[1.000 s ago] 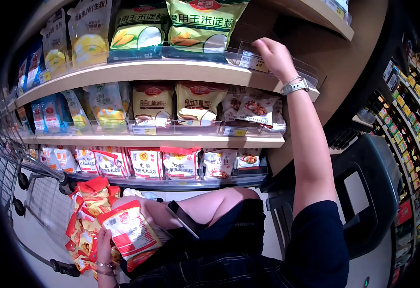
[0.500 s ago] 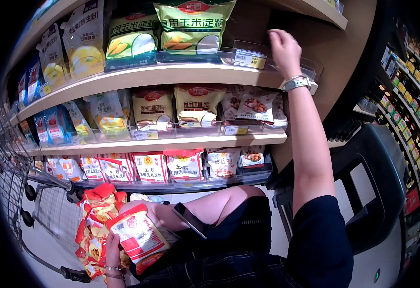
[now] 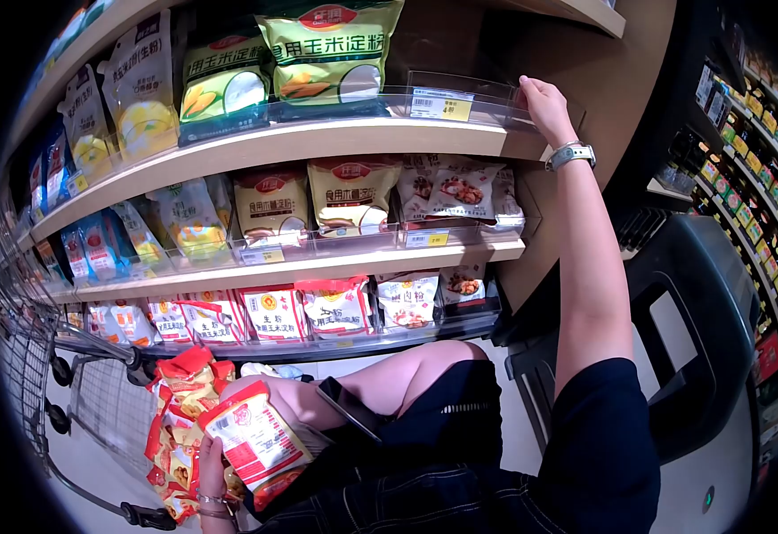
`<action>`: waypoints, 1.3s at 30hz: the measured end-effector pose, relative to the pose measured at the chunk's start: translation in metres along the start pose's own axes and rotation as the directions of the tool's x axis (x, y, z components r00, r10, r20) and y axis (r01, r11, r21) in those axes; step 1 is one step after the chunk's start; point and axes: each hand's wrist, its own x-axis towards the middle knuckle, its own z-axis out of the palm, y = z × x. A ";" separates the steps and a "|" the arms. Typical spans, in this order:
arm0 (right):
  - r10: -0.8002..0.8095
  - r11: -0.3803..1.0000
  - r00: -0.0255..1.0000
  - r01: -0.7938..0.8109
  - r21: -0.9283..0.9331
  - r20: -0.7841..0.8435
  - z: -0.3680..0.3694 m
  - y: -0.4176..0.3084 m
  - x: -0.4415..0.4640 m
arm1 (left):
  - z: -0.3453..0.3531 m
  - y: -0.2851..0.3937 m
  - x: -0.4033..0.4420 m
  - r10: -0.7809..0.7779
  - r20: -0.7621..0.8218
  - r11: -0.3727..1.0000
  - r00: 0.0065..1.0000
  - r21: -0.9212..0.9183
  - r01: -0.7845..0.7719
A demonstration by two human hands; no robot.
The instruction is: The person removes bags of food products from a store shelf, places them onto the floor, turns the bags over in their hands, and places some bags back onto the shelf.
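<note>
My left hand (image 3: pixel 213 472) is low at the left, its fingers closed on the edge of a red and white packet (image 3: pixel 255 438). The packet rests against my lap with its printed side up. Beside it on the floor lies a heap of red and yellow packets (image 3: pixel 180 418). My right hand (image 3: pixel 545 109) is raised at the right end of the upper shelf (image 3: pixel 460 138). Its fingers are pinched at the clear plastic shelf guard (image 3: pixel 500 96), near a price tag (image 3: pixel 440 104). Green starch bags (image 3: pixel 326 53) stand left of that hand. A phone (image 3: pixel 348 408) lies on my thigh.
A middle shelf (image 3: pixel 442 258) holds beige starch bags (image 3: pixel 353 196), and white-red packets (image 3: pixel 273 313) stand in the bottom row. A wire cart (image 3: pixel 95 383) is at the left. A dark plastic frame (image 3: pixel 718 356) stands at my right.
My right hand has moved slightly right and down, from above the shelf front to its guard. The view has shifted a little. My left hand still holds the packet.
</note>
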 end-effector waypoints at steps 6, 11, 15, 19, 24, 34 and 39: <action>0.000 0.998 0.999 0.002 -0.056 0.040 -0.004 -0.008 -0.003 | -0.003 -0.003 0.002 0.003 0.019 1.000 1.000 -0.017 -0.003; -0.034 0.998 0.999 0.033 -0.057 -0.010 0.001 -0.014 -0.006 | -0.001 -0.003 0.002 0.009 0.014 1.000 1.000 -0.027 -0.009; -0.240 0.942 0.965 0.258 -0.214 0.107 0.001 -0.023 -0.014 | -0.002 -0.002 -0.001 -0.006 0.007 1.000 1.000 0.003 0.006; -0.133 0.904 0.979 0.183 -0.386 0.152 0.002 -0.036 -0.016 | 0.006 0.004 -0.006 0.012 -0.020 0.999 1.000 0.031 -0.011; -0.079 0.915 0.978 0.147 -0.375 0.192 0.000 -0.041 -0.015 | 0.000 -0.002 -0.002 0.014 -0.015 0.999 1.000 0.031 -0.014; -0.337 0.845 0.926 0.377 -0.379 0.170 0.020 -0.077 -0.025 | -0.004 -0.006 0.001 0.016 0.015 0.999 1.000 0.045 -0.017; -0.250 0.922 0.939 0.306 -0.239 0.238 0.025 -0.075 -0.022 | -0.003 -0.006 -0.001 0.023 0.000 0.999 1.000 0.027 -0.023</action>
